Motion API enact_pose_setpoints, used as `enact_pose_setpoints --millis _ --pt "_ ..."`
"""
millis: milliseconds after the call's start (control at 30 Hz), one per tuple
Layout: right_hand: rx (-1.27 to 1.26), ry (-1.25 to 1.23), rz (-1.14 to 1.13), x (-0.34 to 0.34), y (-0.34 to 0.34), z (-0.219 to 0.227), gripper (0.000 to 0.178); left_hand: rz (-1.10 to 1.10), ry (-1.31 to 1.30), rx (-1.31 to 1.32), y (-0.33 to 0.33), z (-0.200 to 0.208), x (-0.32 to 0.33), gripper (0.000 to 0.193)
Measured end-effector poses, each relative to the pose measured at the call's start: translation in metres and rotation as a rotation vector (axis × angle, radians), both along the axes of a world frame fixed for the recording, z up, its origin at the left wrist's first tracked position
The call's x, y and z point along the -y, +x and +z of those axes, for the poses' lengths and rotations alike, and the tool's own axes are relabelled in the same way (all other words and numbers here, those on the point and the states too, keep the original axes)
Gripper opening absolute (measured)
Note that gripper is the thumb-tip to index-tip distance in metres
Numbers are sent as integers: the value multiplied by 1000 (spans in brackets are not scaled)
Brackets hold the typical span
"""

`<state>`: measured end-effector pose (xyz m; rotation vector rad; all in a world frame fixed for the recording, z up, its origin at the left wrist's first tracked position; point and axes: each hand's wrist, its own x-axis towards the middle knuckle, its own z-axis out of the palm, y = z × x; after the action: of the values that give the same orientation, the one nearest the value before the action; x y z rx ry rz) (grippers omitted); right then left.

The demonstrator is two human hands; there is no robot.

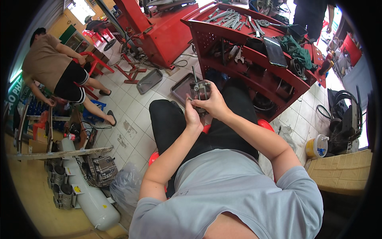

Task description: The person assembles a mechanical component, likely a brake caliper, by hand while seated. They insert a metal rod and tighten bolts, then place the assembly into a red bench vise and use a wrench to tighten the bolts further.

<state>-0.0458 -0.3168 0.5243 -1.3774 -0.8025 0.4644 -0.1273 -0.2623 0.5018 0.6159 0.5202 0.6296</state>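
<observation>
Over my lap, both hands are closed on a dark grey metal mechanical part (199,88) with a thin upright rod at its top. My left hand (191,114) supports it from below and from the near left side. The fingers of my right hand (215,102) wrap round its right side, with the thumb pointing toward the left hand. The part's exact kind is too small to tell, and its lower portion is partly hidden by my hands. Just beyond it, a shallow metal tray (177,89) lies on the tiled floor.
A red tool cart (223,73) stands ahead to the right, bearing several wrenches (229,19), a phone (275,51) and a green cloth (295,51). Another tray (150,82) lies on the floor. A person (53,65) is at the left, near a white cylinder (93,199).
</observation>
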Motion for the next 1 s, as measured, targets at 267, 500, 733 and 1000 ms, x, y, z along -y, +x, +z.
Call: enact_pose_setpoints --millis 267,500,733,1000 --pt "64 20 -77 10 -14 10 72 108 -33 99 2 8 3 39" --pt "44 88 105 13 -6 10 83 -46 -32 51 -2 7 2 44" --pt "52 198 220 6 1 -2 66 -19 -2 -12 1 -5 -7 48" --pt "-92 235 262 6 1 -3 60 -47 46 -62 0 0 -10 48"
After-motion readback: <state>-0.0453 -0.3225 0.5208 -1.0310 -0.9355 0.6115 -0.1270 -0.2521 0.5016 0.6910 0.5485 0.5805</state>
